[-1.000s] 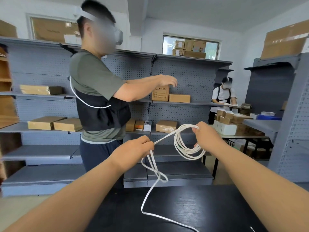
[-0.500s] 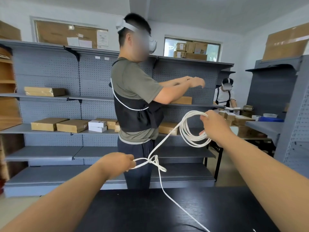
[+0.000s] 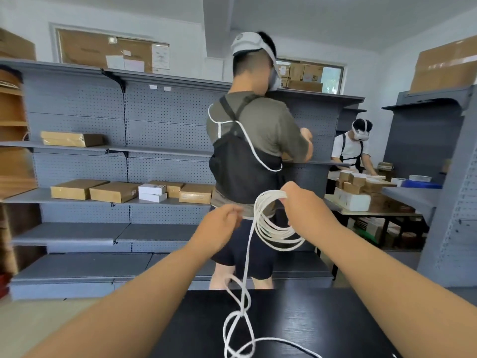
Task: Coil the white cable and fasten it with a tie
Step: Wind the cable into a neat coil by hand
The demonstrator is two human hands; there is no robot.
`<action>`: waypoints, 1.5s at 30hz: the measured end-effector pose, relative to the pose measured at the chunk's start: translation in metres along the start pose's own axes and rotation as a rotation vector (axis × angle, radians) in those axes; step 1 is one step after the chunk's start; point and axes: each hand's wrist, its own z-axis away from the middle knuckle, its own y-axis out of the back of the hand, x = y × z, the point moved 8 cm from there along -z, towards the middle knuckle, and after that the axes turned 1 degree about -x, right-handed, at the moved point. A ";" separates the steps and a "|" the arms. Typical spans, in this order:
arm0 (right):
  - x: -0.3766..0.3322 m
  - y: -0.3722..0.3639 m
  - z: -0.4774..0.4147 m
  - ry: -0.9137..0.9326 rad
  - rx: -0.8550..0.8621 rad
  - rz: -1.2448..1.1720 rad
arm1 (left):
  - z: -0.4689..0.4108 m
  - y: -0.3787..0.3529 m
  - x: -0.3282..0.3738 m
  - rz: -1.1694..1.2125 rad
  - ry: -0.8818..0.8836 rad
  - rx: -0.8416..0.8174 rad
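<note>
In the head view the right hand (image 3: 302,206) grasps the top of several hanging loops of the white cable (image 3: 275,229), raised above the black table (image 3: 322,321) near its far edge, so coiling looks well begun. The left hand (image 3: 220,224) is curled just beside the strand dropping from the coil; whether it pinches it I cannot tell. A twisted loose tail (image 3: 242,313) on the table is not yet wound and no tie shows, so fastening is yet to do.
</note>
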 end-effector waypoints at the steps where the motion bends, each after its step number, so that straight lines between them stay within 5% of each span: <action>1: -0.002 -0.001 0.003 0.007 -0.005 0.003 | 0.001 -0.002 0.007 0.246 -0.029 0.038; 3: -0.004 -0.003 0.008 0.016 -0.009 0.006 | 0.007 -0.009 0.022 0.421 -0.102 0.036; 5: -0.006 -0.005 0.014 0.016 -0.033 0.029 | 0.019 -0.015 0.034 0.354 -0.216 0.020; 9: -0.010 -0.009 0.028 0.035 -0.124 0.111 | 0.033 -0.027 0.039 -0.187 -0.389 0.088; 12: -0.007 -0.011 0.035 0.056 -0.142 0.122 | 0.035 -0.033 0.031 -0.360 -0.335 0.101; 17: 0.017 0.002 0.031 0.003 -0.079 0.081 | 0.046 -0.059 0.018 0.077 -0.099 -0.114; 20: 0.034 0.014 0.033 0.027 -0.040 0.086 | 0.045 -0.067 0.020 0.018 -0.026 -0.162; 27: 0.065 0.027 0.048 0.138 -0.129 0.172 | 0.027 -0.054 0.060 0.173 -0.068 0.229; 39: 0.101 0.062 0.044 0.005 0.094 -0.237 | 0.036 -0.115 0.091 0.495 0.155 0.190; 45: 0.106 0.041 0.043 -0.092 0.167 -0.603 | 0.046 -0.110 0.107 0.353 -0.086 0.313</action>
